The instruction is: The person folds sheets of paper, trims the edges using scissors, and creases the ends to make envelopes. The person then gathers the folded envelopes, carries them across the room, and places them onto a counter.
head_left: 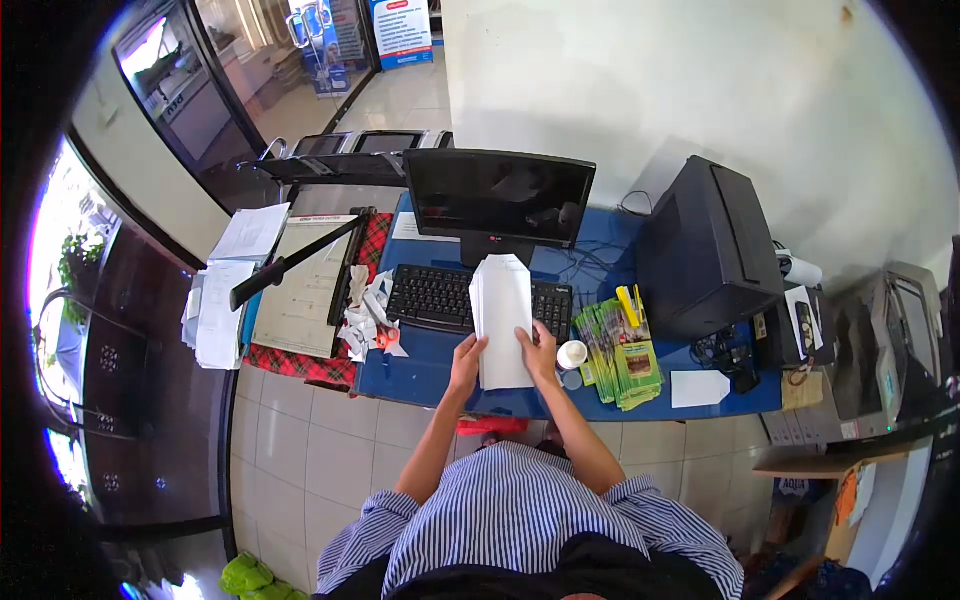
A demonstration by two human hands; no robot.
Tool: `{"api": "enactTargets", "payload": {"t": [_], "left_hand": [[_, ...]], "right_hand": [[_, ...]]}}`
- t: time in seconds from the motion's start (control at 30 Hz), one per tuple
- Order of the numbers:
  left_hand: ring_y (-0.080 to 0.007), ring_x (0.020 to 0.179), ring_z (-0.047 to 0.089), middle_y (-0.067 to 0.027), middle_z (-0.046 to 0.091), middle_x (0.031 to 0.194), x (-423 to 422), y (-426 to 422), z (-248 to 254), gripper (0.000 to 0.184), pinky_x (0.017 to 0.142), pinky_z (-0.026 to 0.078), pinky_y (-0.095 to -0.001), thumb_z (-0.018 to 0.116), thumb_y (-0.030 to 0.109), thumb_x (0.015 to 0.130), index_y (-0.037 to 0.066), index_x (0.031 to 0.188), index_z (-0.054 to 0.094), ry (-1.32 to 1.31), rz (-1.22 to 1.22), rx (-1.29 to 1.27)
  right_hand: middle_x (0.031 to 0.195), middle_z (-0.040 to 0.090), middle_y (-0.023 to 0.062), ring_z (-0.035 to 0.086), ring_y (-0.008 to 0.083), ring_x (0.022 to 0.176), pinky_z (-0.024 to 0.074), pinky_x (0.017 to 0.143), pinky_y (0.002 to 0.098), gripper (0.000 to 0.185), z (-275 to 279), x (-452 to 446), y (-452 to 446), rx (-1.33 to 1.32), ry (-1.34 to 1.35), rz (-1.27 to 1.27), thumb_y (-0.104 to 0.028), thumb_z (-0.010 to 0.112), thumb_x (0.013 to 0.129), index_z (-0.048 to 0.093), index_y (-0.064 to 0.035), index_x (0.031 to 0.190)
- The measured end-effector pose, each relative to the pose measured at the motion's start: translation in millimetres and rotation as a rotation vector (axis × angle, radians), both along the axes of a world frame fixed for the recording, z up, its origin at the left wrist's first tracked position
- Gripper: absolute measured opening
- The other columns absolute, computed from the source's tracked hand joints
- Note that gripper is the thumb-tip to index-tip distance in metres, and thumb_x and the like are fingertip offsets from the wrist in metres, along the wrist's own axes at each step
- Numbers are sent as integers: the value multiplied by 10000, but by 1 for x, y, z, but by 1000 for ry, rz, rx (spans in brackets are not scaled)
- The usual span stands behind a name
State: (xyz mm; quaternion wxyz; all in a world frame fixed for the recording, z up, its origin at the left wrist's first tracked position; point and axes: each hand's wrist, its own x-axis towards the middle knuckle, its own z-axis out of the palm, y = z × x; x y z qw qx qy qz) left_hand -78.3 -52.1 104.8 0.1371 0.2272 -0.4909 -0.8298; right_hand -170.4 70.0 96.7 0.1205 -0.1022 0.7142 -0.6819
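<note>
A small stack of long white envelopes is held upright over the desk's front, its top end tapering with cut corners. On the stack's left edge my left hand is closed, thumb in front. My right hand grips the opposite edge, its thumb lying on the front face. Behind the envelopes, the black keyboard is partly hidden. Close to my right hand stand a white round container and a pile of green printed leaflets with a yellow stapler-like object on top.
A monitor stands at the back of the blue desk, with a black computer tower to the right. Leftward are a paper cutter, paper scraps and stacked papers. Another white envelope lies at the right, near a printer.
</note>
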Motion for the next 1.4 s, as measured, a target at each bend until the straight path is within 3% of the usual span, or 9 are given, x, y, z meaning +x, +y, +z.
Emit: {"api": "enactTargets", "payload": {"t": [0.23, 0.37, 0.7, 0.9, 1.03, 1.4], "left_hand": [[-158, 840, 596, -143, 623, 1007, -15, -6, 16, 334, 740, 478, -253, 521, 216, 930, -38, 1148, 535, -55, -31, 128], [-200, 957, 578, -157, 583, 1125, -15, -4, 20, 397, 832, 445, -298, 518, 262, 932, -15, 1216, 488, 31, -150, 246], [-204, 995, 561, -139, 566, 1165, -17, 2, 22, 390, 867, 421, -309, 511, 254, 936, 2, 1232, 483, 75, -252, 216], [-196, 997, 552, -135, 562, 1167, -20, 5, 24, 399, 871, 416, -304, 509, 234, 937, -2, 1256, 468, 91, -318, 166], [-187, 981, 551, -132, 568, 1149, -22, 8, 26, 398, 859, 420, -302, 511, 220, 936, -10, 1258, 468, 90, -333, 136], [-165, 961, 537, -130, 579, 1083, -16, 18, 42, 319, 847, 419, -284, 519, 178, 933, -23, 1181, 507, 49, -342, 139]], "right_hand": [[873, 629, 62, 528, 94, 717, 415, 674, 187, 356, 5, -3, 3, -94, -102, 25, -181, 634, 856, 571, 33, 1134], [829, 601, 16, 486, 63, 692, 383, 645, 169, 295, 18, 4, 7, -224, -246, -36, -160, 608, 878, 592, 20, 1112], [825, 579, -15, 465, 41, 702, 364, 662, 149, 252, 14, 6, 17, -332, -279, -58, -148, 580, 899, 587, 3, 1101], [850, 589, -14, 482, 45, 730, 368, 692, 143, 258, 20, 7, 29, -329, -264, -52, -153, 572, 906, 578, 4, 1111], [895, 641, 66, 546, 76, 730, 425, 668, 172, 320, 24, 9, 33, -301, -224, -77, -173, 566, 911, 551, 22, 1164], [936, 625, 98, 554, 113, 770, 441, 688, 207, 301, 24, 19, 43, -254, -200, -106, -179, 571, 906, 556, 17, 1134]]}}
